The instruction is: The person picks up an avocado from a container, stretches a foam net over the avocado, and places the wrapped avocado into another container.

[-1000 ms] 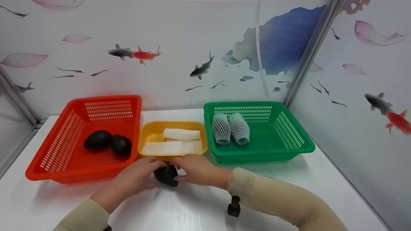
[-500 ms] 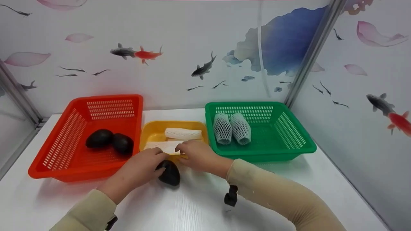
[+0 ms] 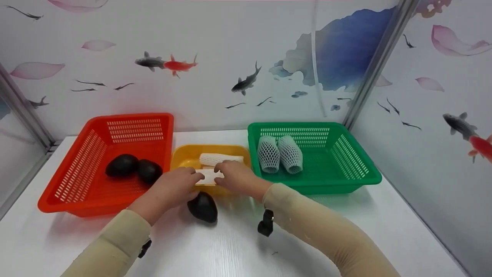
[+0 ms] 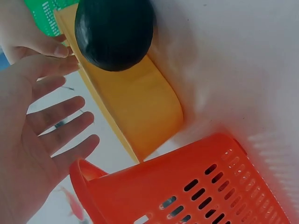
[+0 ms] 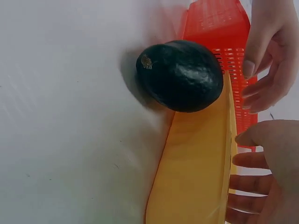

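Note:
Over the front rim of the small yellow basket (image 3: 186, 153), both hands meet at a flat white foam net sleeve (image 3: 208, 176). My left hand (image 3: 173, 188) has its fingertips at the sleeve's left end; in the left wrist view its fingers are spread and fairly straight. From the right, my right hand (image 3: 239, 177) reaches into the basket, its fingers extended behind the rim (image 5: 230, 154) in the right wrist view. A dark, smooth, avocado-like fruit (image 3: 203, 207) lies on the table just in front of the basket, with neither hand gripping it. Another foam net sleeve (image 3: 219, 158) lies further back in the basket.
On the left, a red basket (image 3: 92, 192) holds two similar dark fruits (image 3: 122, 165). The green basket (image 3: 330, 182) to the right contains two mesh-wrapped pieces (image 3: 268, 154). Printed wall panels (image 3: 215, 92) enclose the white table (image 3: 238, 246) at the back and sides.
Both hands have left the dark fruit and moved up to the yellow basket, the right hand first, then the left. The fruit stays on the table in front of it.

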The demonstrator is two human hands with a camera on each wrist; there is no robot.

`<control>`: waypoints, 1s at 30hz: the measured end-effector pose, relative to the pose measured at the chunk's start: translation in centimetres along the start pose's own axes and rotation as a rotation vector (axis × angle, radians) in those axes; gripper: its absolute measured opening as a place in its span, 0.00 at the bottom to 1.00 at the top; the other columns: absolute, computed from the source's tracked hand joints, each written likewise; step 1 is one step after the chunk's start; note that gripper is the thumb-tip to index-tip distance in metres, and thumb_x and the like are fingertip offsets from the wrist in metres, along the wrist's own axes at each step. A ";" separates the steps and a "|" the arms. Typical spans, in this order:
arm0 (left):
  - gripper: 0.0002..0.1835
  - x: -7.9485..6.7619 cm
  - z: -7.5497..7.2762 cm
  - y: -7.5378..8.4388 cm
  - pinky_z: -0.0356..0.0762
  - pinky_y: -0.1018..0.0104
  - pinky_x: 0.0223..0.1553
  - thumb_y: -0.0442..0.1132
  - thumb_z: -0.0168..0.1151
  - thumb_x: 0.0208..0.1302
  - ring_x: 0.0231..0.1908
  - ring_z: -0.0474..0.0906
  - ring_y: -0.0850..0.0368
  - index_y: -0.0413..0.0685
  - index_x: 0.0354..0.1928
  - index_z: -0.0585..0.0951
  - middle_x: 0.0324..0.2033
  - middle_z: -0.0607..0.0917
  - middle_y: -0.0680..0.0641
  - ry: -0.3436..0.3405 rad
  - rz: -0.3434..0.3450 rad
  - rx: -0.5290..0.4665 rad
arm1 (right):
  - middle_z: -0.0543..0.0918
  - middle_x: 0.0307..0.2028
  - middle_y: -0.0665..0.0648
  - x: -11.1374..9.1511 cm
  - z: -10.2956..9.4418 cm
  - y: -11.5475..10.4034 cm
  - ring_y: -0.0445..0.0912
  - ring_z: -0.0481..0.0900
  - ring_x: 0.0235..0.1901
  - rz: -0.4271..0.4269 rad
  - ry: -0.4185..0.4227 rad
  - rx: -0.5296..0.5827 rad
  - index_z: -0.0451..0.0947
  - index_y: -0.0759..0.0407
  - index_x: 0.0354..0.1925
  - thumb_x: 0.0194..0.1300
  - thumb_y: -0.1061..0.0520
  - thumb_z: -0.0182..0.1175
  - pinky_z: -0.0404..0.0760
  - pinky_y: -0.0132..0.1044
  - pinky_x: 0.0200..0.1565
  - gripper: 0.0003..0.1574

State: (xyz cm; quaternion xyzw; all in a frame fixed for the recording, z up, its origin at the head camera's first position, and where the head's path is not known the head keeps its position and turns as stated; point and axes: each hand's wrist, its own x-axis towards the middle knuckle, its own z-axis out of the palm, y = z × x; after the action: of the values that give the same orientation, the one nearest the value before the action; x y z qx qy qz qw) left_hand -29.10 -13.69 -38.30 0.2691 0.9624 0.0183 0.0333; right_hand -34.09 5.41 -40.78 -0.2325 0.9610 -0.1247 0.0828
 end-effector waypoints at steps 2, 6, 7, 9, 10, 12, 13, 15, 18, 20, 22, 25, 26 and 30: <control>0.23 0.2 0.1 -0.2 0.79 0.53 0.50 0.45 0.69 0.61 0.42 0.75 0.49 0.49 0.57 0.80 0.43 0.81 0.46 -0.020 -0.015 -0.015 | 0.81 0.49 0.53 0.4 0.0 0.0 0.46 0.77 0.44 0.049 -0.045 0.029 0.77 0.53 0.56 0.70 0.45 0.58 0.76 0.40 0.54 0.21; 0.22 0.5 0.2 -0.5 0.79 0.53 0.50 0.45 0.69 0.61 0.41 0.75 0.50 0.49 0.57 0.80 0.43 0.81 0.46 -0.039 -0.028 -0.043 | 0.80 0.53 0.53 1.0 0.1 0.1 0.46 0.76 0.45 0.131 -0.126 0.084 0.76 0.53 0.58 0.71 0.44 0.57 0.73 0.42 0.58 0.23; 0.21 0.6 0.2 -0.6 0.79 0.53 0.49 0.44 0.69 0.62 0.40 0.76 0.50 0.49 0.56 0.81 0.42 0.81 0.46 -0.035 -0.022 -0.043 | 0.80 0.54 0.52 1.1 0.1 0.1 0.46 0.75 0.46 0.142 -0.139 0.096 0.77 0.53 0.58 0.71 0.44 0.57 0.73 0.42 0.58 0.23; 0.20 0.6 0.3 -0.7 0.79 0.53 0.48 0.44 0.68 0.62 0.39 0.76 0.50 0.48 0.55 0.81 0.41 0.82 0.46 -0.027 -0.008 -0.036 | 0.80 0.55 0.52 1.3 0.2 0.2 0.46 0.75 0.46 0.157 -0.157 0.122 0.77 0.52 0.58 0.71 0.44 0.56 0.73 0.43 0.59 0.23; 0.20 0.7 0.3 -0.8 0.79 0.53 0.48 0.44 0.67 0.62 0.38 0.76 0.50 0.48 0.55 0.81 0.40 0.82 0.46 -0.024 0.000 -0.030 | 0.80 0.55 0.52 1.4 0.2 0.2 0.46 0.75 0.46 0.162 -0.162 0.138 0.77 0.52 0.58 0.71 0.44 0.56 0.73 0.43 0.58 0.23; 0.19 0.8 0.4 -0.9 0.80 0.53 0.47 0.44 0.67 0.63 0.37 0.76 0.50 0.47 0.54 0.81 0.39 0.82 0.46 -0.023 0.011 -0.018 | 0.80 0.53 0.51 1.6 0.3 0.1 0.46 0.75 0.45 0.162 -0.167 0.166 0.77 0.52 0.57 0.71 0.45 0.56 0.74 0.43 0.57 0.22; 0.19 0.8 0.5 -0.9 0.80 0.53 0.47 0.44 0.67 0.63 0.37 0.76 0.50 0.48 0.54 0.81 0.39 0.82 0.46 -0.025 0.012 -0.016 | 0.81 0.52 0.51 1.6 0.3 0.1 0.46 0.75 0.45 0.161 -0.162 0.180 0.78 0.52 0.57 0.71 0.45 0.57 0.75 0.42 0.56 0.21; 0.19 0.9 0.5 -1.0 0.80 0.54 0.48 0.45 0.67 0.63 0.37 0.76 0.50 0.48 0.55 0.81 0.39 0.82 0.46 -0.027 0.013 -0.012 | 0.82 0.50 0.51 1.8 0.3 0.0 0.45 0.76 0.43 0.164 -0.149 0.214 0.79 0.53 0.56 0.71 0.47 0.57 0.76 0.41 0.55 0.20; 0.19 0.9 0.6 -0.9 0.79 0.54 0.47 0.45 0.67 0.63 0.37 0.76 0.50 0.48 0.54 0.81 0.40 0.82 0.46 -0.022 0.014 -0.009 | 0.83 0.48 0.51 1.9 0.3 0.0 0.45 0.77 0.43 0.160 -0.113 0.231 0.80 0.55 0.54 0.70 0.50 0.59 0.77 0.40 0.54 0.18; 0.19 1.0 0.6 -0.9 0.79 0.54 0.48 0.44 0.67 0.63 0.37 0.76 0.50 0.48 0.55 0.81 0.40 0.82 0.46 -0.021 0.013 -0.012 | 0.83 0.48 0.51 1.9 0.3 -0.1 0.45 0.78 0.45 0.142 -0.084 0.210 0.82 0.56 0.53 0.69 0.51 0.60 0.77 0.40 0.54 0.17; 0.19 1.0 0.6 -0.9 0.79 0.53 0.48 0.44 0.66 0.63 0.37 0.76 0.50 0.48 0.55 0.81 0.40 0.82 0.46 -0.026 0.009 -0.022 | 0.84 0.48 0.52 2.0 0.3 -0.1 0.45 0.79 0.46 0.110 -0.052 0.171 0.83 0.57 0.52 0.69 0.53 0.60 0.77 0.39 0.55 0.16; 0.20 1.1 0.6 -0.9 0.79 0.52 0.49 0.44 0.66 0.63 0.39 0.77 0.49 0.48 0.56 0.81 0.41 0.82 0.45 -0.028 0.001 -0.040 | 0.84 0.47 0.52 1.9 0.1 -0.1 0.45 0.80 0.47 0.062 0.000 0.121 0.84 0.57 0.51 0.68 0.57 0.60 0.77 0.39 0.54 0.15; 0.20 1.1 0.6 -0.9 0.79 0.52 0.49 0.44 0.66 0.63 0.39 0.77 0.49 0.47 0.56 0.81 0.42 0.82 0.44 -0.026 -0.001 -0.044 | 0.84 0.46 0.52 1.8 0.0 -0.1 0.45 0.80 0.46 0.050 0.016 0.115 0.84 0.57 0.50 0.67 0.59 0.60 0.77 0.38 0.54 0.15; 0.21 1.0 0.4 -1.0 0.78 0.51 0.50 0.44 0.66 0.63 0.40 0.77 0.48 0.47 0.57 0.80 0.43 0.82 0.43 -0.009 -0.013 -0.053 | 0.84 0.43 0.52 1.4 -0.3 -0.1 0.45 0.80 0.42 -0.009 0.089 0.092 0.85 0.56 0.49 0.64 0.64 0.62 0.79 0.36 0.49 0.16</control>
State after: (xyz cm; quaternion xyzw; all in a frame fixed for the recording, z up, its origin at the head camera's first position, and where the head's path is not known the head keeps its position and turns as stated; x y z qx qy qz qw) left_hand -30.44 -14.03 -38.80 0.2619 0.9631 0.0424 0.0450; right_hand -35.36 4.71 -40.59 -0.2269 0.9559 -0.1796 0.0499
